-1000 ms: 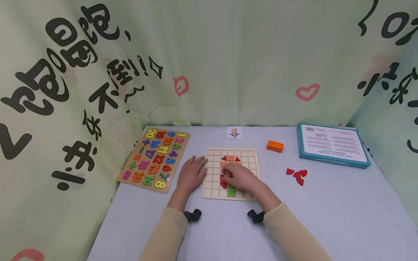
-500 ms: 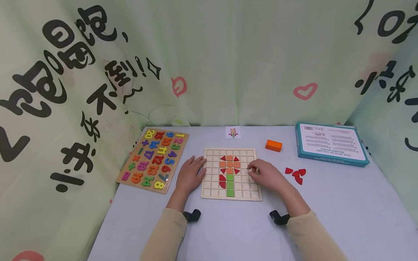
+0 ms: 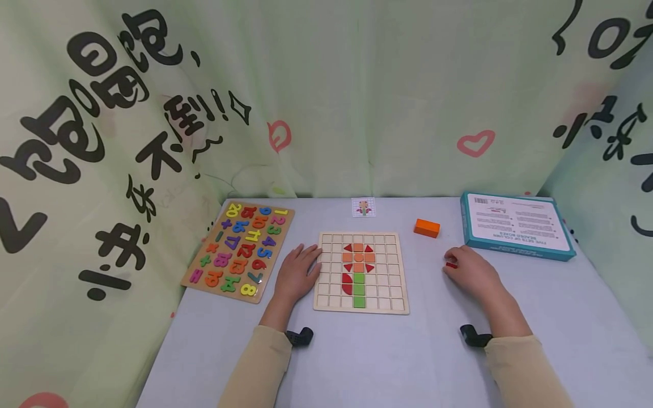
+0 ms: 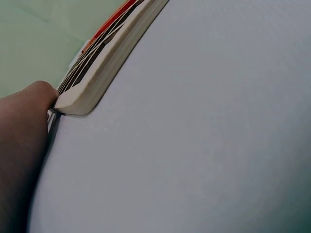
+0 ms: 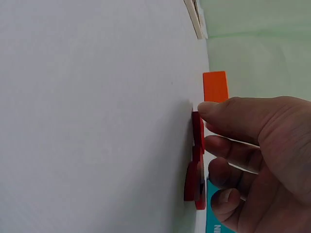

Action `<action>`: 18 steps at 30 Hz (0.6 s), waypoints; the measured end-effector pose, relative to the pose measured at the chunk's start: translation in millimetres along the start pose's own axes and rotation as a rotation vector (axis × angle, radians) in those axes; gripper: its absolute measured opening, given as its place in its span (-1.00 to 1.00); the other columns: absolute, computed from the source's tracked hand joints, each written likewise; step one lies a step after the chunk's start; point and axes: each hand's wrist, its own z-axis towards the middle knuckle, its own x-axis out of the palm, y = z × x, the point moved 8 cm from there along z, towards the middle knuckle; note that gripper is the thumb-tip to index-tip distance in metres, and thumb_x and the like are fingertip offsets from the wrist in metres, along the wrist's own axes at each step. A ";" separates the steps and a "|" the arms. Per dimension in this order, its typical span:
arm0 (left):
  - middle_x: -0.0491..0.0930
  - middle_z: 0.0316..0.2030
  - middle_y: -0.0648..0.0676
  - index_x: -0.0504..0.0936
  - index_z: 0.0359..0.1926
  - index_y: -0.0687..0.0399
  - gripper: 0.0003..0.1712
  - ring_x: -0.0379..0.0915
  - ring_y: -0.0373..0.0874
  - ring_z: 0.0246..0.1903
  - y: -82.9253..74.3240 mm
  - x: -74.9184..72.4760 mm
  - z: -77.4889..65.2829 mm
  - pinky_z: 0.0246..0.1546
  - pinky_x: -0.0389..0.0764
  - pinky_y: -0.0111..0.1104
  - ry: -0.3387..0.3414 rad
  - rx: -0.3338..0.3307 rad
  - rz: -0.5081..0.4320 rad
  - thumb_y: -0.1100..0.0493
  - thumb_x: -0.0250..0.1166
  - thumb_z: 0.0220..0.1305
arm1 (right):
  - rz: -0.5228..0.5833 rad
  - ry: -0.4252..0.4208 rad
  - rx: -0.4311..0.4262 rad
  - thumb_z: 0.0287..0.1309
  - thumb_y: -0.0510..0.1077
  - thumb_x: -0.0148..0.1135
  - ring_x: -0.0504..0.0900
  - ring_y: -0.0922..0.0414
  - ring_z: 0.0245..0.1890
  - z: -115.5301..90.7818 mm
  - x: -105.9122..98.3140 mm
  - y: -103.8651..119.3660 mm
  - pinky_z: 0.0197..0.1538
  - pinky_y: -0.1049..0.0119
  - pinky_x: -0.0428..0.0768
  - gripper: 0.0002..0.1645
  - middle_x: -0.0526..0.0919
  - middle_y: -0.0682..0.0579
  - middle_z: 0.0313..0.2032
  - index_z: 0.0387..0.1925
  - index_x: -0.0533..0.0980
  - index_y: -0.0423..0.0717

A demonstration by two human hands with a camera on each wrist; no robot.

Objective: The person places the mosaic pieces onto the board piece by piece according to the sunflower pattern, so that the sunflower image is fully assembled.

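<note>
My left hand [image 3: 298, 273] lies with its fingers extended beside the wooden grid board [image 3: 390, 283], fingertips and thumb at its left edge. The left wrist view shows part of that hand at the board's corner. Orange, red and green tiles on the grid form a flower, with two red quarter-round tiles left of its green stem. At the right, my right hand [image 3: 474, 272] has its fingers curled, thumb and index finger pinching a red quarter-round tile [image 3: 451, 264]. More red tiles [image 5: 192, 182] lie just beneath it in the right wrist view; the hand hides them in the head view.
A number board [image 3: 280, 239] lies on the left. Behind the grid is a small picture card [image 3: 364, 207] with a flower pattern. An orange block [image 3: 426, 228] and a teal box [image 3: 520, 224] stand at the back right, near the curtain [image 3: 408, 113].
My right hand has moved from over the grid board to the right, onto the loose red tiles, uncovering the flower pattern. The left hand has stayed in place.
</note>
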 end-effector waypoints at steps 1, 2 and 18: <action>0.34 0.42 -0.17 0.38 0.40 -0.30 -0.43 0.07 -0.05 0.51 -0.2 -0.1 -0.3 0.52 0.15 -0.10 0.000 -0.001 -0.003 -0.21 0.03 0.43 | 0.000 0.008 0.000 0.22 -0.04 0.32 0.51 -0.15 -0.04 -0.1 -0.2 -2.4 0.09 -0.19 0.60 -0.51 0.57 -0.26 -0.02 0.08 0.52 -0.25; 0.34 0.42 -0.17 0.38 0.40 -0.30 -0.43 0.07 -0.06 0.51 -0.3 -0.2 -0.5 0.52 0.15 -0.10 0.000 -0.002 -0.002 -0.21 0.03 0.43 | 0.000 0.014 -0.001 0.22 -0.04 0.33 0.51 -0.15 -0.04 -0.6 -0.8 -3.5 0.08 -0.19 0.60 -0.51 0.56 -0.26 -0.02 0.08 0.53 -0.25; 0.35 0.42 -0.16 0.38 0.40 -0.30 -0.43 0.07 -0.05 0.51 0.1 0.3 -0.3 0.52 0.15 -0.10 -0.005 -0.002 -0.011 -0.21 0.04 0.43 | 0.026 0.066 -0.063 0.24 -0.14 0.29 0.50 -0.12 -0.05 -2.1 2.0 -1.2 0.06 -0.16 0.61 -0.65 0.54 -0.21 -0.01 0.05 0.57 -0.13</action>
